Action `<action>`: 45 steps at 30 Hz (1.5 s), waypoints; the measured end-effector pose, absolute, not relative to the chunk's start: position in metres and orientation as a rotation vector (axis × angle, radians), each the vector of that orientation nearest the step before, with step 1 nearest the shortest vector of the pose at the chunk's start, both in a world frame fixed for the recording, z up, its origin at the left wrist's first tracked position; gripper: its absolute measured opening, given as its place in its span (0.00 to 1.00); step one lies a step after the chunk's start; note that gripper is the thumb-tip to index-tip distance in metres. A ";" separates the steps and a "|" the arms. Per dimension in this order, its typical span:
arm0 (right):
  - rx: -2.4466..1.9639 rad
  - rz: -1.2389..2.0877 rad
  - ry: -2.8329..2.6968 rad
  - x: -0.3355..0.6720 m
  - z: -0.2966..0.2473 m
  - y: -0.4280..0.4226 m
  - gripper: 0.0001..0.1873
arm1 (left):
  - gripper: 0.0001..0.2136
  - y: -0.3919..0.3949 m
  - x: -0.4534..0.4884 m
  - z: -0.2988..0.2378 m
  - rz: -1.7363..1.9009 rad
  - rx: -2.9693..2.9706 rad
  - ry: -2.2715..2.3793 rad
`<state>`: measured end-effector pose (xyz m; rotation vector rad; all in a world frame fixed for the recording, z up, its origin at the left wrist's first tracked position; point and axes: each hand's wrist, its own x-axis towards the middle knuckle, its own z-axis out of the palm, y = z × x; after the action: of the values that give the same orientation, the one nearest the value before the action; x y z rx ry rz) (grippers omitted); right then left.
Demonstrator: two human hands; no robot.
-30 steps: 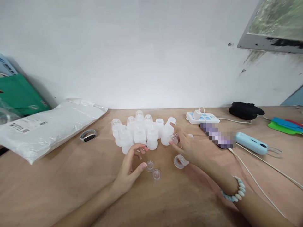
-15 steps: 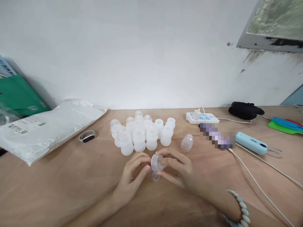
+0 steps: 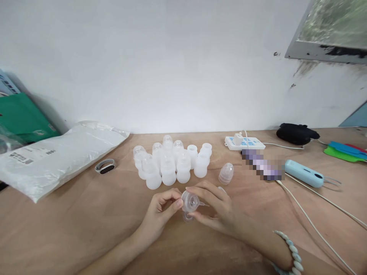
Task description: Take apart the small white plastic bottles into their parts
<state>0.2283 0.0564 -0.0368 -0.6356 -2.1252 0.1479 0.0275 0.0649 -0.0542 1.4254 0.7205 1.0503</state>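
A clear, ribbed baby-bottle collar (image 3: 189,201) is held above the table between my two hands. My left hand (image 3: 164,208) pinches its left rim between thumb and fingers. My right hand (image 3: 213,202) curves around the other side, its fingertips at the top and its thumb lower down. A thin clear tip (image 3: 203,204) sticks out to the right of the collar, partly inside my right hand. Just below lies a small clear round piece (image 3: 187,217), partly covered. Beyond my hands stand several frosted white bottles (image 3: 169,176), most under clear domed caps and some with uncovered necks.
A clear domed cap (image 3: 226,173) stands right of the bottles. On the left lie a fitness band (image 3: 105,167) and a white plastic parcel (image 3: 63,152). A power strip (image 3: 255,143), a blue device (image 3: 304,173), cables and a black pouch (image 3: 297,133) occupy the right.
The collar has turned so its open face points more toward me and right. My right fingers have come out of its opening onto its edge; the thin tip now shows.
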 end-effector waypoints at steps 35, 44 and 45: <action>-0.522 0.258 -2.109 0.229 -0.028 0.050 0.18 | 0.06 0.054 0.042 -0.031 0.763 0.981 0.704; -0.612 0.393 -2.080 0.230 -0.023 0.047 0.16 | 0.06 0.053 0.042 -0.036 0.780 0.908 0.684; -0.611 0.405 -2.070 0.230 -0.023 0.047 0.16 | 0.06 0.053 0.042 -0.036 0.781 0.905 0.687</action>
<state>0.2299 0.0475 -0.0229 -0.6108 -2.0697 0.4049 0.0424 0.0529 -0.0356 0.9050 0.6869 0.7813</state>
